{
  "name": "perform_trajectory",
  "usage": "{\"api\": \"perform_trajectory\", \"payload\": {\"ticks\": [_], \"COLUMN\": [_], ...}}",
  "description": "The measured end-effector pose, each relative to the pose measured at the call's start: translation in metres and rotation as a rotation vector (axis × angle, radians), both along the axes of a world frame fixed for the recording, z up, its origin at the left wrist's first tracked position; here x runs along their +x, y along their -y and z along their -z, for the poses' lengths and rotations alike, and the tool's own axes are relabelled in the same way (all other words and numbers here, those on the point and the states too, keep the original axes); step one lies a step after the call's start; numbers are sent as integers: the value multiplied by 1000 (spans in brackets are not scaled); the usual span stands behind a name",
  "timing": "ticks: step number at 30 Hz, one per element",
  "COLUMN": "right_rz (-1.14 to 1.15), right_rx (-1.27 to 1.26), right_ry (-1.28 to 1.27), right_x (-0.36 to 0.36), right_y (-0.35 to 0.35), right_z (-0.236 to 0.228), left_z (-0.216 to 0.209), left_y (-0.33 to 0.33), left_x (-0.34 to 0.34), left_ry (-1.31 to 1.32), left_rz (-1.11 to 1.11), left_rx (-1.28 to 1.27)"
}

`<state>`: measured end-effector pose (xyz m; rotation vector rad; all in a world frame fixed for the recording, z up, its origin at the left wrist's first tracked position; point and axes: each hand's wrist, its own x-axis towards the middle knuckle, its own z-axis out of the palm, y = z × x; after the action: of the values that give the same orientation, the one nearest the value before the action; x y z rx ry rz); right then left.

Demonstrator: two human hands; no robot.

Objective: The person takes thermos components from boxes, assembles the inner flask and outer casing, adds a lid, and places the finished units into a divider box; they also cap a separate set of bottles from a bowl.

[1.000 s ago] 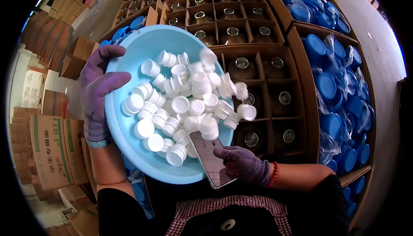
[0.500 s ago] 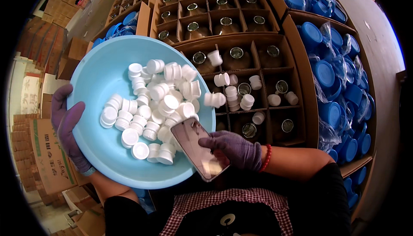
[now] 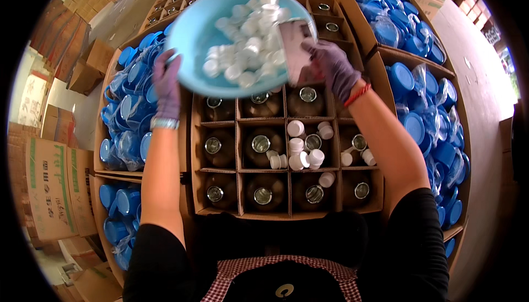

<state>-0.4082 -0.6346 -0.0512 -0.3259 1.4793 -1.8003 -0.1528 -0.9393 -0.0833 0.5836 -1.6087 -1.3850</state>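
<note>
Basin (image 3: 201, 37), light blue and round, is held up at about 12 o'clock in the head view, above the far rows of a divided carton (image 3: 190, 153). It is tilted and full of small white caps (image 3: 245, 54), heaped loosely on each other. The left hand (image 3: 165, 84), in a purple glove, grips the rim at about 9 o'clock of the basin, with fingers curled over the edge. The right hand (image 3: 330, 65), also gloved, is closed on a flat pale card (image 3: 295, 46) that stands among the caps at about 3 o'clock of the basin; whether this hand also bears the rim, I cannot tell.

Below, the carton has cells with dark brown bottles (image 3: 262, 145), mouths open and upward. Some loose caps (image 3: 303, 150) already lie on and between the bottles in the middle cells. Bags of blue lids (image 3: 419, 104) fill the boxes at 3 o'clock, and more lie at 9 o'clock.

I judge the basin to be thin plastic, stiff enough but a little flexible, and light even with its load. The caps are light and smooth and will slide all together if the tilt grows. A hold on the rim at two opposite sides seems the safest.
</note>
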Motion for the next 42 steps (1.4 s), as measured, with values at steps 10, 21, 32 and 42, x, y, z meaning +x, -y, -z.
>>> {"api": "perform_trajectory", "payload": {"ticks": [10,21,32,42], "right_rz": [219,249,-83,182], "right_rx": [-541,-413,-52,40], "right_ry": [230,-46,-332,-785], "right_x": [-220,-140,-161,-169], "right_y": [33,18,68,32], "right_z": [77,128,152,158], "left_z": [26,60,31,85], "left_y": [-29,23,-32,-155], "left_x": [-173,-243,-196,-132], "left_ry": [156,671,308,1163], "left_rz": [473,40,440,121], "left_rx": [133,-549,23,-794]}}
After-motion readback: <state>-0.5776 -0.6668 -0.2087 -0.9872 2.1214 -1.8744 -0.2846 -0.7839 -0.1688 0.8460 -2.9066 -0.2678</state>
